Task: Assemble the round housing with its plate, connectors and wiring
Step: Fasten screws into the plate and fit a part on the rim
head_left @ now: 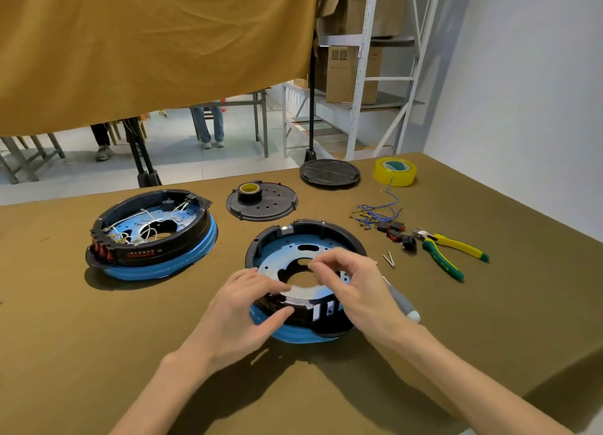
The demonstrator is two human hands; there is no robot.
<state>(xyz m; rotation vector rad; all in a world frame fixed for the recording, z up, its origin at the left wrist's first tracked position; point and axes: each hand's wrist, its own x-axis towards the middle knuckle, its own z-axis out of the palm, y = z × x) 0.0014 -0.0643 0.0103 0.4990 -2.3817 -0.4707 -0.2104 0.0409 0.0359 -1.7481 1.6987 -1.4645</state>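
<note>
We see an olive-brown table cloth point(98, 336) under everything. On it, the round housing point(306, 281) is black with a bright blue rim beneath and a shiny blue-tinted metal plate point(287, 255) inside. Left of this housing, a second housing point(153, 232) shows the same black and blue, with white wires and red switches. Right of it lie pliers point(447, 250) with yellow-and-green handles, black-and-red connectors point(394, 230) and blue wires point(378, 213). Beyond them sits a yellow tape roll point(395, 171). A mustard curtain point(146, 43) hangs behind.
</note>
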